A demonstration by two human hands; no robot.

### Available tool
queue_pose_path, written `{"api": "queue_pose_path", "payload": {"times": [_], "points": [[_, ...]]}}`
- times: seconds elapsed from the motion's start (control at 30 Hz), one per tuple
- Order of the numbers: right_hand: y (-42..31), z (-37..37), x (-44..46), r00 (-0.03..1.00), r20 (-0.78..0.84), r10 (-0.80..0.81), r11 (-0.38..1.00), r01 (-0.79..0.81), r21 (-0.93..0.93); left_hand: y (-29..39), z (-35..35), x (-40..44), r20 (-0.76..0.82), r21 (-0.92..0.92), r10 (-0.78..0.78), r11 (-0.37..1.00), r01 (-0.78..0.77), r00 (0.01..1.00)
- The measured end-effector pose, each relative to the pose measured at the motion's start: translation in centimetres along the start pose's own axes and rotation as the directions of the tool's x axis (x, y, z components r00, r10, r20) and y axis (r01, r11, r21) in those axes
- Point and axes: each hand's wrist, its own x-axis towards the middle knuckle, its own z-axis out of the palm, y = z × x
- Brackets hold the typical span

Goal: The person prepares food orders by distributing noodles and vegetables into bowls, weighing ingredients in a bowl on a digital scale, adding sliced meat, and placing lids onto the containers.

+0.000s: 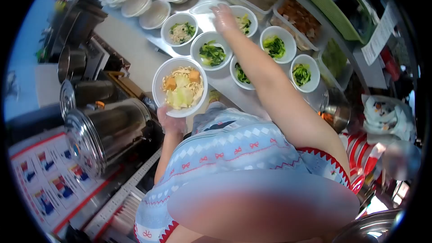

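While the left hand (172, 123) grips a noodle bowl (158, 81), the right hand (223, 17) extends past bowled greens (212, 55)

Writing on the white sheet (380, 38), upper right, and poster (54, 180), lower left, is illegible. Left of centre, the bowl holds noodles (182, 72), orange cubes (194, 76) and pale leaves (181, 99); whether the right hand grasps anything cannot be told.

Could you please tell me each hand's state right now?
Left hand: closed, holding a white bowl of noodles.
Right hand: outstretched; whether its grip is open or closed cannot be told.
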Motion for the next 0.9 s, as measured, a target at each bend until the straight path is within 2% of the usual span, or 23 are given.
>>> {"api": "queue_pose_path", "payload": {"times": [0.03,0.1,0.17,0.23,0.27,0.33,0.37,0.4,0.43,0.47,0.53,0.57,0.63,0.67,0.73,0.77,0.8,0.83,0.87,0.9], "points": [[-0.3,0.1,-0.4,0.999,-0.005,0.033,0.999,-0.033,-0.031,0.4,-0.5,0.6,0.015,0.016,-0.040,0.999,0.040,0.999],[-0.4,-1.0,-1.7,0.993,0.055,0.108,0.956,-0.118,0.267,1.1,-1.4,2.6,0.092,0.013,-0.152,0.988,0.152,0.984],[-0.6,-5.9,-4.0,0.986,0.122,0.113,0.910,-0.152,0.386,2.2,0.5,3.7,0.139,0.117,-0.258,0.963,0.243,0.956],[-0.2,-12.2,-8.4,0.969,0.191,0.159,0.911,-0.219,0.350,2.0,2.2,5.4,0.179,0.313,-0.302,0.920,0.237,0.936],[0.3,-15.2,-10.6,0.962,0.164,0.218,0.914,-0.260,0.311,1.8,3.4,5.9,0.204,0.405,-0.342,0.883,0.240,0.917],[0.4,-21.4,-17.0,0.860,0.158,0.485,0.806,-0.510,0.302,0.1,4.4,7.6,0.240,0.497,-0.516,0.793,0.352,0.823],[0.1,-24.1,-19.9,0.832,0.121,0.542,0.789,-0.553,0.266,-1.0,4.8,8.7,0.261,0.539,-0.604,0.738,0.406,0.753],[0.0,-26.7,-22.6,0.681,0.130,0.721,0.560,-0.683,0.469,-2.5,5.2,10.0,0.290,0.625,-0.723,0.639,0.447,0.627],[-0.7,-29.1,-24.3,0.514,0.178,0.839,0.292,-0.701,0.651,-4.9,5.7,10.2,0.289,0.648,-0.756,0.606,0.461,0.588],[-1.6,-31.5,-25.6,0.495,0.148,0.856,0.294,-0.703,0.648,-7.6,6.4,10.5,0.436,0.885,-0.717,0.453,-0.112,0.544],[-3.7,-36.7,-26.3,0.269,0.210,0.940,0.035,-0.689,0.724,-12.9,9.5,7.9,0.343,0.933,-0.783,0.349,-0.091,0.518],[-2.9,-37.9,-28.1,0.198,0.176,0.964,0.032,-0.746,0.665,-15.7,12.2,4.5,0.115,0.767,-0.877,0.377,0.519,0.466],[-2.5,-41.0,-29.9,0.163,0.021,0.986,0.118,-0.791,0.601,-20.8,15.2,-0.5,0.323,0.741,-0.878,0.466,0.483,0.353],[-1.9,-42.5,-31.2,0.152,-0.031,0.988,0.142,-0.806,0.574,-22.1,17.3,-3.4,0.291,0.735,-0.893,0.438,0.517,0.343],[3.9,-43.6,-36.5,0.164,-0.026,0.986,0.165,-0.943,0.288,-25.1,18.7,-7.5,0.261,0.727,-0.904,0.415,0.548,0.337],[6.7,-43.6,-38.3,0.170,-0.022,0.985,0.169,-0.943,0.288,-27.0,18.4,-8.8,0.291,0.719,-0.902,0.426,0.549,0.319],[9.7,-43.4,-39.8,0.140,0.008,0.990,0.113,-0.826,0.552,-28.5,18.1,-9.7,0.322,0.709,-0.897,0.441,0.551,0.304],[12.5,-43.0,-40.9,0.119,0.053,0.991,0.035,-0.639,0.768,-30.0,17.4,-9.9,0.323,0.704,-0.891,0.451,0.549,0.318],[14.6,-43.1,-41.2,0.124,0.068,0.990,0.028,-0.642,0.766,-30.9,17.0,-10.5,0.354,0.701,-0.886,0.463,0.542,0.299],[16.6,-43.0,-41.0,0.022,0.228,0.973,-0.173,-0.581,0.795,-31.6,16.7,-11.0,0.389,0.697,-0.878,0.479,0.533,0.281]]}}
